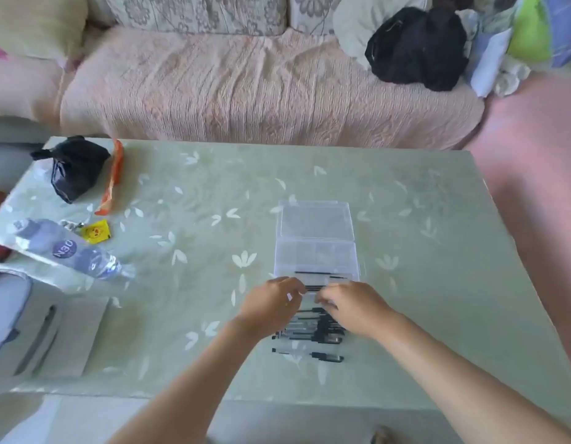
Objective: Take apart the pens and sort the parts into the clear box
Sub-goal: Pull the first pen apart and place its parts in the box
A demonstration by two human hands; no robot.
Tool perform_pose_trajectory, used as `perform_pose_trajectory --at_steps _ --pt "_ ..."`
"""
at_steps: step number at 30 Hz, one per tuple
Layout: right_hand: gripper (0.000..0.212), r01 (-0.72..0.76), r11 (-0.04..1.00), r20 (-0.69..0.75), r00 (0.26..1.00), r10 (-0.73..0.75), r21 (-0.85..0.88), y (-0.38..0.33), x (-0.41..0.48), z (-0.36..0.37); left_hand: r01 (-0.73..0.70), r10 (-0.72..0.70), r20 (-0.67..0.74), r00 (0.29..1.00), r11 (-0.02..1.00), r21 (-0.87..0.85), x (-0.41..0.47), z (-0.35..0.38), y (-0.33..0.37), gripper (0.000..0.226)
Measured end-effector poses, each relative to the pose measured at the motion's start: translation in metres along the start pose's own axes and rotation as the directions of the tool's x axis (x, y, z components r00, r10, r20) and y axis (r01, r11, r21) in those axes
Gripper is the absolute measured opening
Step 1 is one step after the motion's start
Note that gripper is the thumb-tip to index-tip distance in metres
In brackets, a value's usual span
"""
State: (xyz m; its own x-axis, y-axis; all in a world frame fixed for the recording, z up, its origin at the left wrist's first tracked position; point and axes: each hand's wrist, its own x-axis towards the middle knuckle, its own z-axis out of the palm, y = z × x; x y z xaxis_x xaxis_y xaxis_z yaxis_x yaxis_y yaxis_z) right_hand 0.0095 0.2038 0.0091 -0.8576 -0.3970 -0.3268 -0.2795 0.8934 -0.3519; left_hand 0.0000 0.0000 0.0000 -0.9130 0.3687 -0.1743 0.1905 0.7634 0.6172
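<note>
Left hand point(271, 299) and right hand point(349, 304) both pinch one pen point(313, 288); I'd pull straight apart, low over the clear box point(316, 254).

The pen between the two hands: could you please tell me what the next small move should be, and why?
Probably pull the two ends apart. The left hand and right hand each seem to pinch an end of one pen at the near edge of the clear box, where a few dark parts already lie, and whole pens wait below the hands.
</note>
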Motion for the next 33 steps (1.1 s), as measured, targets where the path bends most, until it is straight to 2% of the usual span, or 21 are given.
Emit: perform_pose_trajectory --at_steps 2,5,7,9,14,16,19,24,27,29,33 --pt "0.026 0.032 0.995 -0.027 0.999 -0.035 -0.096 0.010 0.006 0.024 -0.060 0.061 -0.016 0.998 0.996 0.066 0.002 0.022 -0.013 0.022" --pt "0.013 0.087 0.953 -0.022 0.995 -0.098 -0.290 0.022 0.012 0.055 -0.191 0.202 -0.120 0.972 0.977 0.092 0.003 0.054 -0.038 0.018" --pt "0.028 0.153 0.887 -0.036 0.982 -0.187 -0.435 0.028 0.013 0.069 -0.294 0.313 -0.174 0.934 0.947 0.128 0.004 0.068 -0.051 0.017" --pt "0.040 0.155 0.852 -0.088 0.970 -0.228 -0.499 0.035 0.015 0.077 -0.359 0.392 -0.227 0.892 0.917 0.173 0.008 0.077 -0.061 0.018" --pt "0.049 0.097 0.821 -0.206 0.945 -0.253 -0.562 0.042 0.019 0.101 -0.412 0.460 -0.266 0.847 0.885 0.218 0.010 0.098 -0.072 0.027" --pt "0.047 0.062 0.831 -0.248 0.940 -0.235 -0.553 0.043 0.022 0.106 -0.398 0.452 -0.274 0.849 0.888 0.231 0.005 0.104 -0.074 0.031" --pt "0.030 0.016 0.850 -0.312 0.927 -0.210 -0.526 0.040 0.023 0.108 -0.330 0.390 -0.315 0.865 0.916 0.228 -0.005 0.108 -0.076 0.033" --pt "0.009 0.065 0.907 -0.442 0.857 -0.264 -0.415 0.024 0.004 0.097 -0.302 0.359 -0.321 0.876 0.929 0.215 -0.022 0.098 -0.066 0.037" --pt "0.018 0.139 0.951 -0.494 0.828 -0.264 -0.276 0.016 -0.009 0.089 -0.291 0.352 -0.351 0.868 0.932 0.215 -0.029 0.088 -0.051 0.029" --pt "0.019 0.151 0.973 -0.498 0.839 -0.220 -0.175 0.012 -0.017 0.086 -0.301 0.357 -0.344 0.869 0.931 0.206 -0.033 0.082 -0.042 0.021" --pt "0.018 0.072 0.997 -0.413 0.907 -0.083 -0.042 0.011 -0.030 0.081 -0.331 0.430 -0.312 0.847 0.887 0.323 -0.038 0.074 -0.035 0.014"
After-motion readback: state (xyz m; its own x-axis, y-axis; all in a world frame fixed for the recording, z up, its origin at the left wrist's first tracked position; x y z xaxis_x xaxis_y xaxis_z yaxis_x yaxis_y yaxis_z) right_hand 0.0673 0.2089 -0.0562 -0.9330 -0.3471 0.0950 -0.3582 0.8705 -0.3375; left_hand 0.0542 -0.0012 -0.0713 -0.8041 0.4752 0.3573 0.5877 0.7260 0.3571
